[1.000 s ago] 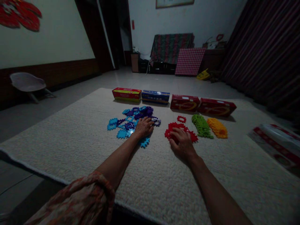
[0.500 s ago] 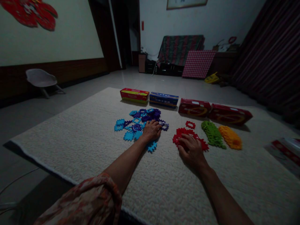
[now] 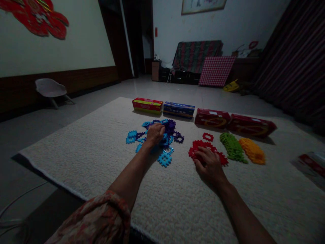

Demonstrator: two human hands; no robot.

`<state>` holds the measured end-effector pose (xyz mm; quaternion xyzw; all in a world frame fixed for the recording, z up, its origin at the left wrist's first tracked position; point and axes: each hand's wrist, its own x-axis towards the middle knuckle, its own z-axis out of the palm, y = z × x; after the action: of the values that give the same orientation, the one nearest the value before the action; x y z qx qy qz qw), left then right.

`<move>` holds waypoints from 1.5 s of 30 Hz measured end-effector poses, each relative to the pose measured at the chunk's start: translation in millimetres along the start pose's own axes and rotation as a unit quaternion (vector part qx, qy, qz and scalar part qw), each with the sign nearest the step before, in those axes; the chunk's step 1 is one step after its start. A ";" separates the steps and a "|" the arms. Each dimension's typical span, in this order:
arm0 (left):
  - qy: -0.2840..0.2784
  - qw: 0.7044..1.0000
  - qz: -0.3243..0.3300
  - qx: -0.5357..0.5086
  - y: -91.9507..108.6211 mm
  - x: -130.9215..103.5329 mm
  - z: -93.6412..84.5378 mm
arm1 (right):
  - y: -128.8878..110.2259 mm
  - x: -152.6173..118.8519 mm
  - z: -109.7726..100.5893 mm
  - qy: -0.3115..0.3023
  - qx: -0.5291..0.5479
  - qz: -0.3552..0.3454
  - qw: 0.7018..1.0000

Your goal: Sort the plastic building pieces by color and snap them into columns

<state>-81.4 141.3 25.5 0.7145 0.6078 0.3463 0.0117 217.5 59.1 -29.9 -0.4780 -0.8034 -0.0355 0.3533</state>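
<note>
My left hand (image 3: 154, 134) is over a loose heap of toothed plastic building pieces, light blue pieces (image 3: 165, 158) and purple pieces (image 3: 171, 126) mixed together. Its fingers are curled and pressed together; whatever they pinch is hidden. To the right, my right hand (image 3: 209, 165) lies with fingers stretched out over a pile of red building pieces (image 3: 195, 148), touching it. A single red frame piece (image 3: 208, 137) sits just behind that pile. Green pieces (image 3: 232, 147) and orange pieces (image 3: 252, 151) lie in two neat rows farther right.
Behind the pieces stand a red-and-yellow box (image 3: 147, 105), a blue box (image 3: 179, 110) and two dark red boxes (image 3: 212, 118) in a line. All rest on a pale quilted mat (image 3: 88, 142). A package (image 3: 311, 166) lies at the right edge. A small chair (image 3: 50, 88) stands at left.
My left hand has shifted left across the blue and purple heap, its fingers drawn together, and some pieces under it have moved. My right hand stays on the red pile. The view has tilted slightly.
</note>
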 end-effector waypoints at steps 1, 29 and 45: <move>0.012 0.998 -0.057 0.031 -10.6 1.0 -10.1 | -0.5 0.3 -0.6 0.000 -0.001 0.000 1.000; -0.034 0.985 -0.103 0.138 20.2 2.8 -20.0 | -7.8 1.5 -14.4 0.068 0.033 0.061 0.995; -0.166 0.973 -0.003 -0.160 119.8 34.8 137.1 | 32.9 3.8 -19.1 -0.009 -0.058 0.098 0.993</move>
<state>92.2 196.0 -9.5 0.7493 0.5358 0.3154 0.2280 252.7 72.1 -22.6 -0.5742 -0.7525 -0.0427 0.3197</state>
